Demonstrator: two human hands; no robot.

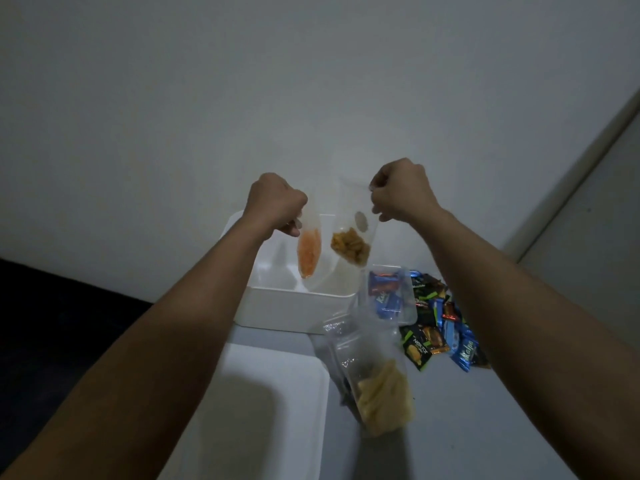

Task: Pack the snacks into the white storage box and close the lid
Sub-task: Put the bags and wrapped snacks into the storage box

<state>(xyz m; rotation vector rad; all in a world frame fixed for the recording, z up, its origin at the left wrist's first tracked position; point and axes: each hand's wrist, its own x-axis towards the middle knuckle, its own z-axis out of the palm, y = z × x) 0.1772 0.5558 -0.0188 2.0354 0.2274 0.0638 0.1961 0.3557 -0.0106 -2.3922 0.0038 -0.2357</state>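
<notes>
The white table (485, 427) carries everything, set against a plain wall so the work sits within easy reach of both arms. Nearest the person lies the lid (270, 403), flat and off to the near side, probably parked there so it stays clear of the opening until packing is done. Beyond it stands the white storage box (294, 304), open and, as far as its visible floor shows, holding nothing yet. To its right a clear tub (389, 294) of blue wrapped bars sits touching or just beside the box, with a heap of small wrapped snacks (440, 327) spread behind it, waiting their turn. A clear bag of pale yellow chips (384, 396) leans in front of the tub, close to the lid's corner. Both hands are raised above the box: the left hand (277, 199) is pinched shut on the top of a bag of orange crackers (309, 251), and the right hand (401, 192) is likewise clenched on the top of a bag of brown snacks (350, 249). Held by their tops, the bags hang straight down over the opening, which seems meant to let them drop in upright, side by side.
</notes>
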